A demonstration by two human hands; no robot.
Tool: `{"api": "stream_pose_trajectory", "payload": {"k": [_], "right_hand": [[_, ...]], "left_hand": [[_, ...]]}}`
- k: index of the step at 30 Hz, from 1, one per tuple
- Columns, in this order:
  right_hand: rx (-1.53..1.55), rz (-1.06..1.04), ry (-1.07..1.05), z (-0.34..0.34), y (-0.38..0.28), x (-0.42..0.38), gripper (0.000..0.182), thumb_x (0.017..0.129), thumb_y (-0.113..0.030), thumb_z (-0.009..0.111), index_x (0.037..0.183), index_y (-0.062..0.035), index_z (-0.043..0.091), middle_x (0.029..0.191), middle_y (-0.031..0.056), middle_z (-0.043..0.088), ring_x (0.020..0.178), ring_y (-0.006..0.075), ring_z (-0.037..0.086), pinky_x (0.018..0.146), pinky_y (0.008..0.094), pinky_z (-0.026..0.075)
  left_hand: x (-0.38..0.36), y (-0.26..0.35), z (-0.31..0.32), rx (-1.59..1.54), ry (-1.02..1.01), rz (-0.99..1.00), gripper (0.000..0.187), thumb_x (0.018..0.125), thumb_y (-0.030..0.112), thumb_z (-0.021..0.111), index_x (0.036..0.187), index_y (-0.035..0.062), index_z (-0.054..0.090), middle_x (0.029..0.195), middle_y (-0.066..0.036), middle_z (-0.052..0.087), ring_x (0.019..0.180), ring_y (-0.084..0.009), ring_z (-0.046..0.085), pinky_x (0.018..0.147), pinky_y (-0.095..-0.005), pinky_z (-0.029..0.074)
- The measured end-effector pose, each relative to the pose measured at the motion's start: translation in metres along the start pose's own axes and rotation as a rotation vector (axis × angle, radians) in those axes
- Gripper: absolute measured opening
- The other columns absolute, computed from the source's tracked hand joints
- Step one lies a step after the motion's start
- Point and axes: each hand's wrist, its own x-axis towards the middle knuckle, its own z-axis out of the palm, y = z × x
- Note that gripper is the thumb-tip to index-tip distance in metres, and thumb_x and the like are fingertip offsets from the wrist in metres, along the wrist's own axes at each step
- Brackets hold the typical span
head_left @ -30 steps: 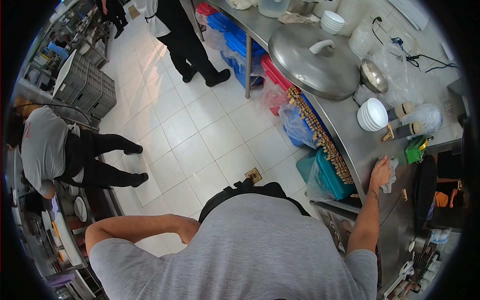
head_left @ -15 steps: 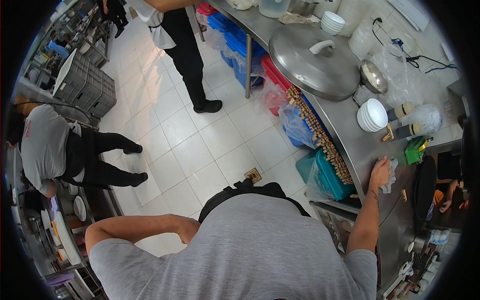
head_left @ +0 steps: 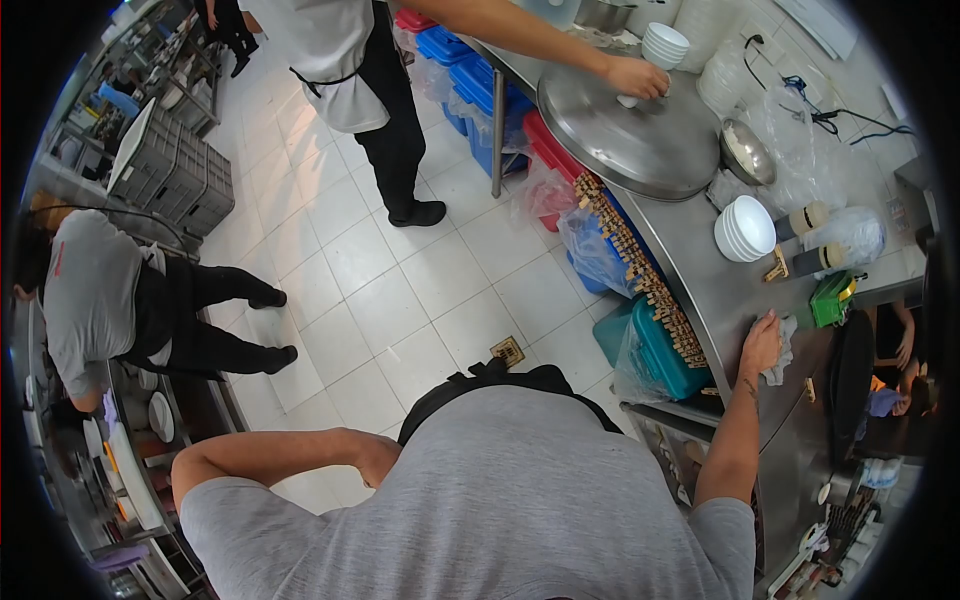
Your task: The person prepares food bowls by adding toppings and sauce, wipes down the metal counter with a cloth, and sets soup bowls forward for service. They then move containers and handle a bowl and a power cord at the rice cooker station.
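My right hand (head_left: pixel 762 345) rests on the steel counter (head_left: pixel 700 255), its fingers against a crumpled grey cloth (head_left: pixel 783 352) that it grips. A small wooden clip (head_left: pixel 809 389) lies just beyond the cloth, and a green box (head_left: pixel 829 299) stands a little farther along. At my waist, my left hand (head_left: pixel 376 458) is bent in against my body; its fingers are hidden.
A co-worker's hand (head_left: pixel 637 77) is on the handle of a large metal lid (head_left: pixel 610 140). White bowls (head_left: pixel 745 229) are stacked on the counter. Clips line its edge above lidded plastic bins (head_left: pixel 660 350). Another person (head_left: pixel 95 290) bends at the left shelves.
The co-worker at the top has stepped in and stretched an arm over the counter to the lid's handle. The person at the left has shifted slightly. My hands have barely moved.
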Motion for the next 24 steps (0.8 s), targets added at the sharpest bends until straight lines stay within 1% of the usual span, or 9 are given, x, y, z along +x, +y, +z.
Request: {"api": "stream_pose_trajectory", "payload": {"k": [7, 11, 13, 14, 16, 17, 19, 24], "right_hand": [[-0.003, 0.015, 0.007, 0.000, -0.001, 0.000, 0.051, 0.093, -0.049, 0.025, 0.109, -0.0135, 0.057, 0.096, 0.0199, 0.061, 0.090, 0.0405, 0.057, 0.075, 0.0516, 0.044], [-0.024, 0.009, 0.005, -0.002, -0.002, -0.001, 0.050, 0.093, -0.049, 0.026, 0.109, -0.0135, 0.057, 0.096, 0.0204, 0.061, 0.090, 0.0405, 0.057, 0.075, 0.0512, 0.044], [-0.037, 0.007, 0.029, -0.004, -0.005, -0.004, 0.049, 0.093, -0.046, 0.028, 0.105, -0.0110, 0.059, 0.094, 0.0176, 0.062, 0.088, 0.0386, 0.056, 0.075, 0.0498, 0.044], [-0.043, 0.006, 0.041, -0.006, -0.007, -0.004, 0.048, 0.093, -0.045, 0.029, 0.103, -0.0097, 0.060, 0.093, 0.0162, 0.063, 0.088, 0.0377, 0.056, 0.074, 0.0492, 0.044], [-0.045, 0.003, 0.035, -0.006, -0.006, -0.004, 0.048, 0.093, -0.045, 0.029, 0.103, -0.0098, 0.060, 0.093, 0.0162, 0.063, 0.088, 0.0375, 0.056, 0.074, 0.0492, 0.044], [-0.047, 0.002, 0.031, -0.006, -0.006, -0.005, 0.048, 0.093, -0.045, 0.029, 0.103, -0.0099, 0.060, 0.093, 0.0161, 0.063, 0.088, 0.0374, 0.056, 0.074, 0.0492, 0.044], [-0.055, -0.008, 0.043, -0.006, -0.006, -0.004, 0.048, 0.093, -0.045, 0.029, 0.103, -0.0098, 0.060, 0.093, 0.0162, 0.063, 0.087, 0.0373, 0.056, 0.074, 0.0492, 0.044], [-0.046, 0.001, 0.031, -0.006, -0.005, -0.003, 0.049, 0.093, -0.046, 0.028, 0.104, -0.0099, 0.060, 0.094, 0.0164, 0.063, 0.088, 0.0377, 0.057, 0.074, 0.0493, 0.044]], "left_hand": [[0.002, -0.003, 0.005, -0.049, 0.027, 0.001, 0.039, 0.069, 0.032, 0.063, 0.091, -0.0006, 0.062, 0.066, -0.010, 0.058, 0.054, -0.0164, 0.054, 0.052, -0.0304, 0.046], [0.005, -0.011, 0.011, -0.077, 0.035, 0.027, 0.038, 0.069, 0.031, 0.063, 0.090, -0.0002, 0.062, 0.066, -0.009, 0.059, 0.054, -0.0161, 0.053, 0.052, -0.0304, 0.046], [0.008, -0.022, 0.016, 0.022, 0.077, 0.104, 0.036, 0.069, 0.031, 0.062, 0.088, -0.0001, 0.062, 0.066, -0.009, 0.059, 0.054, -0.0162, 0.053, 0.052, -0.0304, 0.046], [0.007, -0.029, 0.021, 0.126, 0.131, 0.180, 0.036, 0.069, 0.031, 0.062, 0.087, -0.0002, 0.062, 0.066, -0.009, 0.059, 0.053, -0.0162, 0.053, 0.053, -0.0304, 0.046], [0.011, -0.040, 0.028, 0.179, 0.122, 0.209, 0.035, 0.069, 0.031, 0.061, 0.086, -0.0002, 0.061, 0.066, -0.009, 0.059, 0.054, -0.0163, 0.053, 0.053, -0.0304, 0.046], [0.010, -0.029, 0.020, 0.129, 0.060, 0.163, 0.035, 0.069, 0.031, 0.061, 0.085, -0.0001, 0.061, 0.066, -0.009, 0.059, 0.054, -0.0164, 0.053, 0.053, -0.0303, 0.046], [0.006, -0.013, 0.011, 0.052, -0.003, 0.090, 0.034, 0.070, 0.031, 0.061, 0.085, -0.0002, 0.061, 0.066, -0.009, 0.059, 0.054, -0.0165, 0.053, 0.054, -0.0303, 0.046], [-0.002, 0.005, 0.007, -0.076, 0.041, 0.033, 0.036, 0.069, 0.030, 0.062, 0.087, -0.0010, 0.062, 0.066, -0.010, 0.059, 0.057, -0.0169, 0.056, 0.054, -0.0299, 0.047]]}}
